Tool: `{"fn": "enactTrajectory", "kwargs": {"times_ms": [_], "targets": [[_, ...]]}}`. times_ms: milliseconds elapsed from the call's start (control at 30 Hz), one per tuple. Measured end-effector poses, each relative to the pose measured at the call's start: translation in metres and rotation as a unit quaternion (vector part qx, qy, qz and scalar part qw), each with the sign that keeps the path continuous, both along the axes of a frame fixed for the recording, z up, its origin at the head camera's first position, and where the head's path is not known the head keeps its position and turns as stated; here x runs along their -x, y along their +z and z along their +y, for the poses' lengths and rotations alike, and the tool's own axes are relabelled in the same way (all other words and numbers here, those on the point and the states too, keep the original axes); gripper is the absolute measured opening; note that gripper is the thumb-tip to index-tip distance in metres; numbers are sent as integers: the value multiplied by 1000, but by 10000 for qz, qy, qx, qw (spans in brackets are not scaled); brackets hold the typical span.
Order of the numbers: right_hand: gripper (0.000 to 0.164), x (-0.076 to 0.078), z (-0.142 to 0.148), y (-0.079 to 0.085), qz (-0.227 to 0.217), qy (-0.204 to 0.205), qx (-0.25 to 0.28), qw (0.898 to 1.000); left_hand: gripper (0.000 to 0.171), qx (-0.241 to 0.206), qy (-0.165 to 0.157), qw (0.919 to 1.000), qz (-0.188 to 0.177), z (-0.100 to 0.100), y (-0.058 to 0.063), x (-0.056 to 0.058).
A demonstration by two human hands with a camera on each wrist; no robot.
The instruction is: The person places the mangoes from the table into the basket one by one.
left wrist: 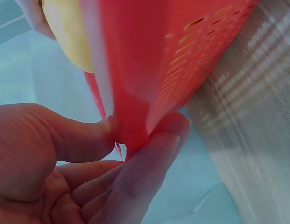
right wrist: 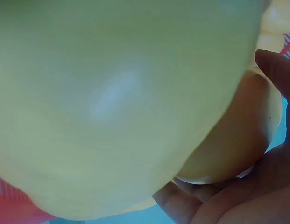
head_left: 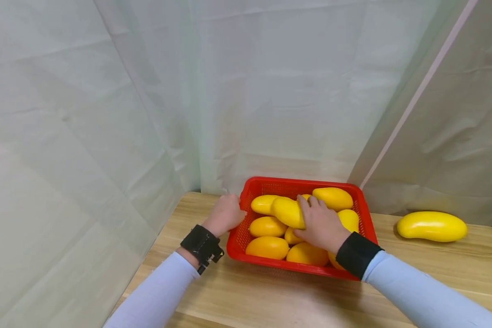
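A red plastic basket (head_left: pixel 299 181) with slotted walls holds several yellow mangoes, among them an orange-yellow mango (head_left: pixel 267 247) at the front left. My left hand (head_left: pixel 225 213) pinches the basket's left rim; in the left wrist view the thumb lies on one side of the red wall (left wrist: pixel 130 60) and the fingers on the other. Over the pile, my right hand (head_left: pixel 325 224) grips a yellow mango (head_left: pixel 289 212) lying across others. That mango (right wrist: pixel 112 102) fills much of the right wrist view, with another mango (right wrist: pixel 233 135) between it and the fingers.
A long, slightly curved yellow fruit (head_left: pixel 432 226) lies on the wooden table (head_left: pixel 270 300) to the right of the basket. Pale curtain sheets (head_left: pixel 287 91) hang behind the table and along its left side.
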State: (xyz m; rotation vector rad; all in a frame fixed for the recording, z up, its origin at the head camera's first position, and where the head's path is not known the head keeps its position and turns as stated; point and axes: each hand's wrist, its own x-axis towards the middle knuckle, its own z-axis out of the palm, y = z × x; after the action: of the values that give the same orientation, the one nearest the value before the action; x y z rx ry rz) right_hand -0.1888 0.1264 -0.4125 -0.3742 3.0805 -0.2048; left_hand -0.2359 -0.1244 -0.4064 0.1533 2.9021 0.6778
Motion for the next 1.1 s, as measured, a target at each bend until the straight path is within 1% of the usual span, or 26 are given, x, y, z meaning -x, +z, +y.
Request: {"fn": "enactTrajectory", "kwargs": {"times_ms": [133,267,400,567,767,967,1100], "targets": [[99,-3,2,1,139,76,-36,9999,24,-14,18,10000,-18,-2,0,0],[99,-6,4,5,208,91,69,9997,25,29,3,10000,5,-3,-1,1],[100,-9,8,10,238,75,218,9994,24,21,17,10000,15,-4,-1,1],[99,-12,20,19,332,43,276,9991,22,74,6,9999,81,-6,-1,1],[96,-13,43,29,548,-37,267,9981,22,89,14,9999,61,-7,-1,1],[96,-13,72,33,796,-338,317,9957,22,38,9,10000,25,-8,-1,1],[94,-13,97,33,936,-528,331,9937,23,-2,36,10000,-13,-8,-1,1]]}}
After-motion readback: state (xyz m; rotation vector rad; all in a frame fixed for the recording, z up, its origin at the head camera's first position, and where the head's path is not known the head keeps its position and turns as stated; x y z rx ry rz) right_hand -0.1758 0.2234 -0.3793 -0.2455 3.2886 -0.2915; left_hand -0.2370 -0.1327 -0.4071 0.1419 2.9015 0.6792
